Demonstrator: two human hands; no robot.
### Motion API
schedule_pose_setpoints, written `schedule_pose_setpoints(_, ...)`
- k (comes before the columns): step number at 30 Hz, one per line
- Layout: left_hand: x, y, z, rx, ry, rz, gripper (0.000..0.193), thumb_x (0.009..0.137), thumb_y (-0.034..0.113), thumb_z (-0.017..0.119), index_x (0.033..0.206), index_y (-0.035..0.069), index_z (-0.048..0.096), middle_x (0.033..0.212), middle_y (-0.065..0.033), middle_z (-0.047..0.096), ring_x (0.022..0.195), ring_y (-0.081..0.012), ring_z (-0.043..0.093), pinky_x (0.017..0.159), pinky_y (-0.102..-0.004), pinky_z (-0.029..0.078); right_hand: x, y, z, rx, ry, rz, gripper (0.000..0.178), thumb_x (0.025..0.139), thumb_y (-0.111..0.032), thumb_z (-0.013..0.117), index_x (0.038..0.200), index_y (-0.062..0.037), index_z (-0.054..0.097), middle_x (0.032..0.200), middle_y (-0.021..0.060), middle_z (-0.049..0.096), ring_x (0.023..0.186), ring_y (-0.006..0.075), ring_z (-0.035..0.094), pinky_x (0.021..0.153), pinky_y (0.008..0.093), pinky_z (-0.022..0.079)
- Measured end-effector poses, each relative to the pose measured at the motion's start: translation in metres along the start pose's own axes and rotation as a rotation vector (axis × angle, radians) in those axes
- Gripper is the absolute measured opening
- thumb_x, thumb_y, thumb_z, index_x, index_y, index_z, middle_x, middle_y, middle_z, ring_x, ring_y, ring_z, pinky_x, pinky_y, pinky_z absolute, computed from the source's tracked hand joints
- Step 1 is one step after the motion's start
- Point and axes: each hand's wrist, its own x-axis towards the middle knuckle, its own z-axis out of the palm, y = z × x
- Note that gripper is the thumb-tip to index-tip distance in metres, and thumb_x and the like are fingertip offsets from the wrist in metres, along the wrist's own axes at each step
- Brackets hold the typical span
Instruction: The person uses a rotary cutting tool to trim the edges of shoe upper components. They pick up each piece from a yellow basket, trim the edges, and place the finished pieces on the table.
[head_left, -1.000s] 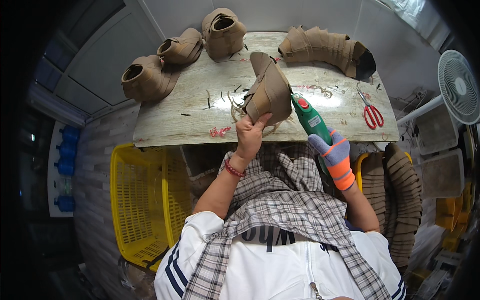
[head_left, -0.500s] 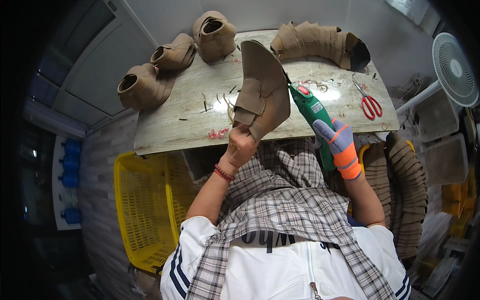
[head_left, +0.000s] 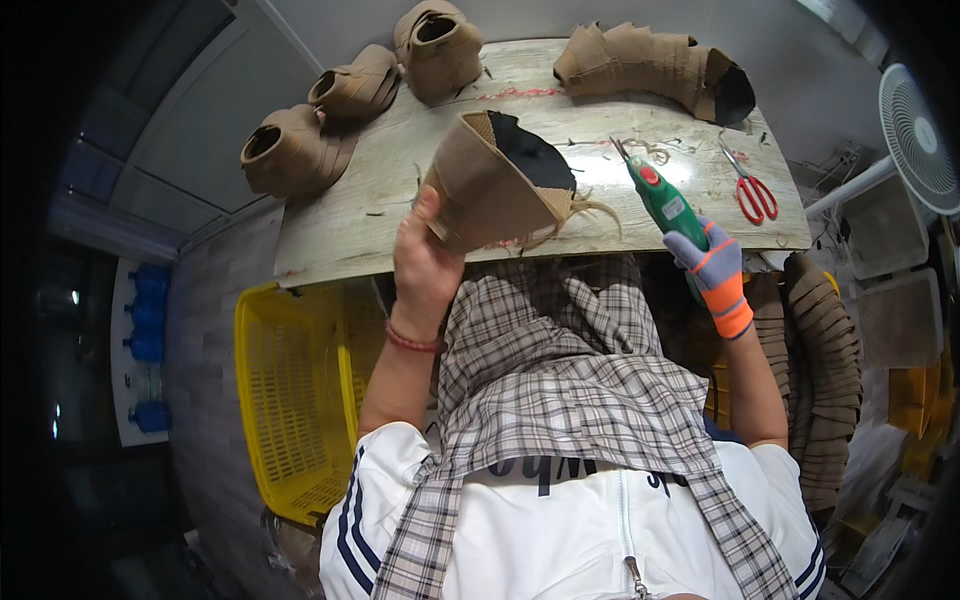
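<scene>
My bare left hand (head_left: 424, 258) grips a tan shoe upper (head_left: 490, 195) above the near edge of the table, its thumb on the outside. The upper is tilted, with black lining showing at its opening and a loose tan strip (head_left: 592, 207) trailing from its right corner. In my gloved right hand (head_left: 712, 262) is a green handheld electric cutter (head_left: 660, 200) with a red button. Its pointed metal tip points up and left, apart from the upper. Red-handled scissors (head_left: 754, 195) lie on the table to the right of the cutter.
Several tan shoe uppers (head_left: 290, 155) stand along the table's (head_left: 350, 235) far left side. A nested row of uppers (head_left: 640, 72) lies at the back right. Scraps and threads litter the tabletop. A yellow crate (head_left: 290, 400) sits at lower left, a white fan (head_left: 915, 140) at right.
My left hand has turned the upper over and brought it lower and left, away from the cutter, exposing its black lining. The cutter has moved right.
</scene>
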Motion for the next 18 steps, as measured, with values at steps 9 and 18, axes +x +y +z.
schedule_pose_setpoints(9, 0.024, 0.031, -0.073, -0.492, 0.237, -0.377, 0.035, 0.101, 0.019, 0.042, 0.124, -0.007, 0.046, 0.13, -0.026, 0.051, 0.121, -0.0388, 0.05, 0.104, -0.0591, 0.038, -0.018, -0.015, 0.003, -0.45, 0.128, -0.695, 0.054, 0.055, -0.034, 0.089, 0.099, -0.0089, 0.069, 0.077, 0.0096, 0.068, 0.06, 0.0263, 0.061, 0.056, 0.0332, 0.05)
schedule_pose_setpoints(18, 0.026, 0.027, -0.083, -0.666, 0.17, -0.46, 0.034, 0.101, 0.016, 0.04, 0.123, -0.01, 0.046, 0.128, -0.0276, 0.052, 0.121, -0.0389, 0.051, 0.106, -0.0562, 0.038, -0.014, 0.0, 0.001, -0.466, 0.161, -0.828, 0.061, 0.052, -0.036, 0.09, 0.102, -0.009, 0.069, 0.071, 0.0079, 0.065, 0.056, 0.0239, 0.058, 0.053, 0.032, 0.048)
